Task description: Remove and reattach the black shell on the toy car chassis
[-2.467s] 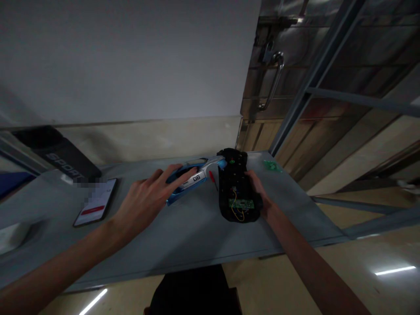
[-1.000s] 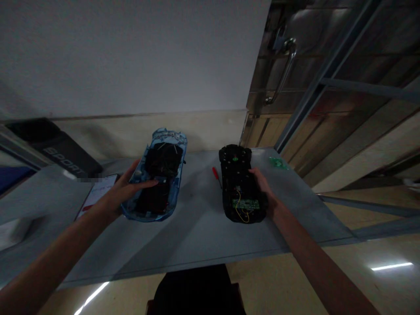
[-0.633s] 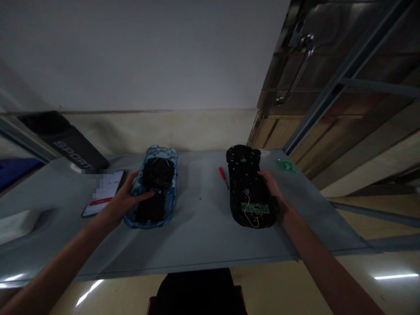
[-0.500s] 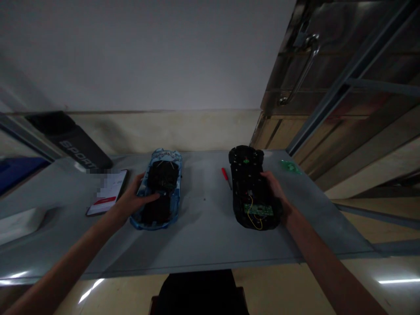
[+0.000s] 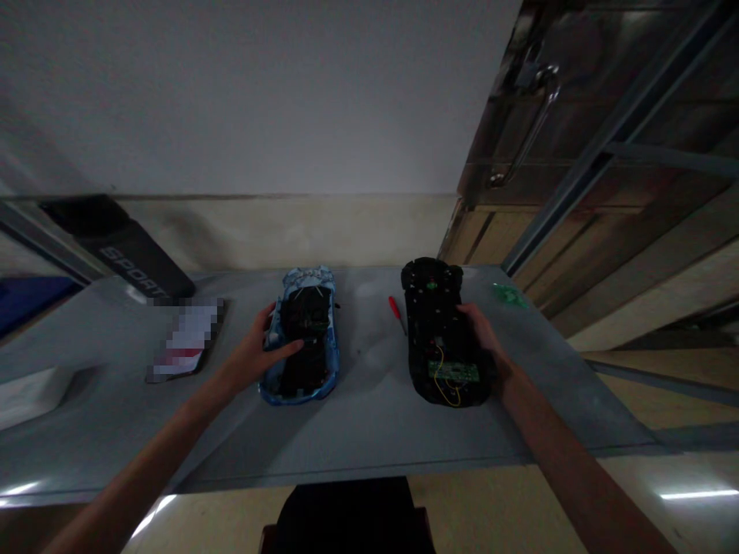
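Note:
A blue toy car body shell [image 5: 333, 362] lies upside down on the grey table, its dark inside facing up. My left hand [image 5: 257, 354] grips its left side, with the thumb reaching over the edge into it. To the right lies the black toy car chassis [image 5: 430, 312], showing a green circuit board and a yellow wire near its closer end. My right hand [image 5: 485, 335] is wrapped round the chassis's right side; some fingers are hidden behind it. Just left of the chassis rests a screwdriver [image 5: 396, 309] with a red handle.
A phone [image 5: 188, 338] with a partly blurred screen lies left of the shell. Behind it leans a dark bottle [image 5: 138, 250] marked SPORT. A white object [image 5: 35, 396] sits at the far left, and a small green packet [image 5: 509, 295] near the right edge. A wall stands behind the table.
My left hand has slid the blue body shell to the right, closer to the chassis. My right hand and the chassis have stayed almost where they were.

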A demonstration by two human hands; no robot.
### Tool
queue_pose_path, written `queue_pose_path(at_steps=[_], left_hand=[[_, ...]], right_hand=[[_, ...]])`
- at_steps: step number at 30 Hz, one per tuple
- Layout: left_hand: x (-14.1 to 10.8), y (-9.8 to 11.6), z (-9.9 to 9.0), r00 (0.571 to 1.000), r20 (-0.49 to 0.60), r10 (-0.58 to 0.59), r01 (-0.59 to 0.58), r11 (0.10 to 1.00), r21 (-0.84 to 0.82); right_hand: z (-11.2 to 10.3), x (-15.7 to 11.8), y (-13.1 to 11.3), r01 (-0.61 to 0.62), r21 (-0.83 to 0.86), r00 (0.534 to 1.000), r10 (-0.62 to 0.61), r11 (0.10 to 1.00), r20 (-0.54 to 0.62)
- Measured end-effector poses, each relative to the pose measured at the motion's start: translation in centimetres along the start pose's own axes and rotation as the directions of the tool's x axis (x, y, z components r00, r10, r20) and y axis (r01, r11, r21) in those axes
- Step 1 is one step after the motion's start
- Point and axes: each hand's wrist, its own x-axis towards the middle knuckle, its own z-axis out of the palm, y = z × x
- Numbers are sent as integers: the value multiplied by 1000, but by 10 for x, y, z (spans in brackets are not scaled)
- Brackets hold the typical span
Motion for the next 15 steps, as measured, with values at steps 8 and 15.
queue_pose_path(at_steps=[8,15], left_hand=[[12,10,-13,993,24,-116,118,987,-108],[12,42,-26,987,-93,134,-110,967,229]], right_hand=[[-1,0,-1,-17,12,1000,17,1000,-4],[-13,9,2,56,-41,996,-59,998,-70]])
